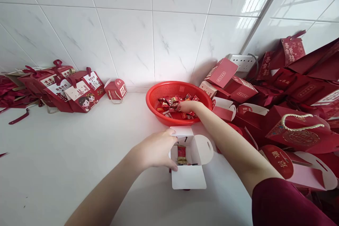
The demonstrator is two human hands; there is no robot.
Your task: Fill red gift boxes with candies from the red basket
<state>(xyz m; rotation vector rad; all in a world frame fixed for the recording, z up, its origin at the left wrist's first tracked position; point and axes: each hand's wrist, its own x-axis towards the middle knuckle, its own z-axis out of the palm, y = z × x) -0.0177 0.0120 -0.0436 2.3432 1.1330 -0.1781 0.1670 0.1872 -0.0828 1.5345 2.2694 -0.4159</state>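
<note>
My left hand [156,150] grips the left wall of an open gift box [188,177], thumb at the front and fingers at the back. White inside, the box stands on the counter with its flaps folded out. A red and gold wrapped packet [181,152] lies in it. Beyond the box is a red plastic basket [180,122] with perforated sides, holding many small wrapped candies [169,102]. My right hand [186,106] reaches down into the basket, its fingers closed among the candies. What the fingertips hold, if anything, is hidden.
Red gift boxes [84,91] with ribbons stand at the left by the tiled wall. A small red box [116,90] is nearer the basket. More red boxes [299,130], some opened, crowd the right side. Behind them sits a white power strip [242,62].
</note>
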